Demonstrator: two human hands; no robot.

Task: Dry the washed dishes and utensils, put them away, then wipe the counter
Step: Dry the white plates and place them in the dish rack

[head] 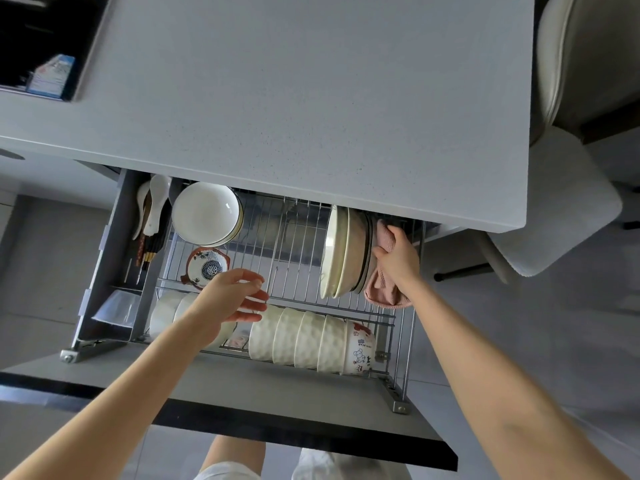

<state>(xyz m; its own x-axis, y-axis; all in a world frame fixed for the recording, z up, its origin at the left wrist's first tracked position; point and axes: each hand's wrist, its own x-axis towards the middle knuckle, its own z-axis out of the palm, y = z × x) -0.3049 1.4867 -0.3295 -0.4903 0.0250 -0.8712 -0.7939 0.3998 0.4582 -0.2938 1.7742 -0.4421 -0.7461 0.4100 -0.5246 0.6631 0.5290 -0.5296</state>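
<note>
Gripping pink ribbed cloth (383, 292) in right hand (398, 259) against upright cream plates (338, 251), right of rack (277, 237); left hand (232, 296) spread, empty.

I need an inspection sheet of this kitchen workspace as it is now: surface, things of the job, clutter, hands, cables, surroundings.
Surface: grey speckled counter above an open drawer.
Job's things: plates stand on edge in the wire rack; a row of white bowls lies on its side at the front; patterned bowl and stacked white bowls behind; spoons and chopsticks in the left compartment.
Clutter: blue and white box in the dark recess, upper left.
Hands: left hand open over the bowls, holding nothing; right hand grips a pink cloth beside the plates.
Cables: nothing seen.
Surroundings: chair and white cushion to the right; grey floor.
</note>
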